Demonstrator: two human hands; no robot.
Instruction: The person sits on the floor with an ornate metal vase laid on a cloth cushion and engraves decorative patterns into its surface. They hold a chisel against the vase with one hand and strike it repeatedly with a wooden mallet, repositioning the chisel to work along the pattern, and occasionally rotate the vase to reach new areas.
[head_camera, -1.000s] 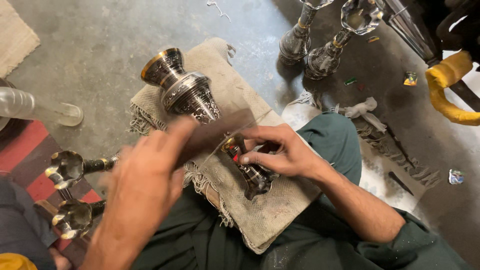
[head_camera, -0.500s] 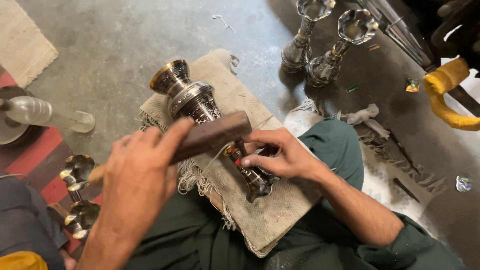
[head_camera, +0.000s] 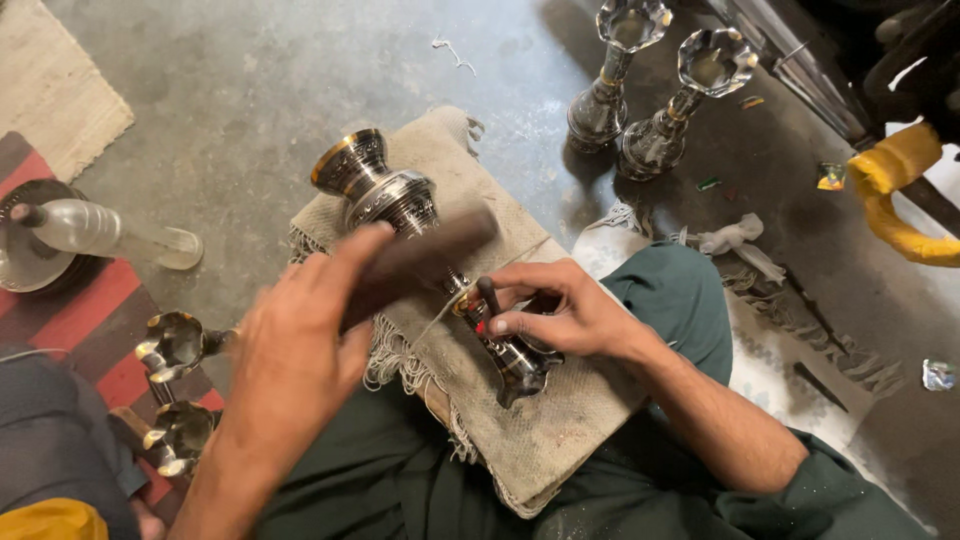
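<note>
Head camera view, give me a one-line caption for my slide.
Left hand swings a wooden block over an ornate metal stand on cloth; right hand steadies a punch.

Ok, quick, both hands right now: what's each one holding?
Left hand: closed around a dark wooden block, blurred.
Right hand: pinching a thin dark tool against the ornate metal piece on the cloth.
</note>
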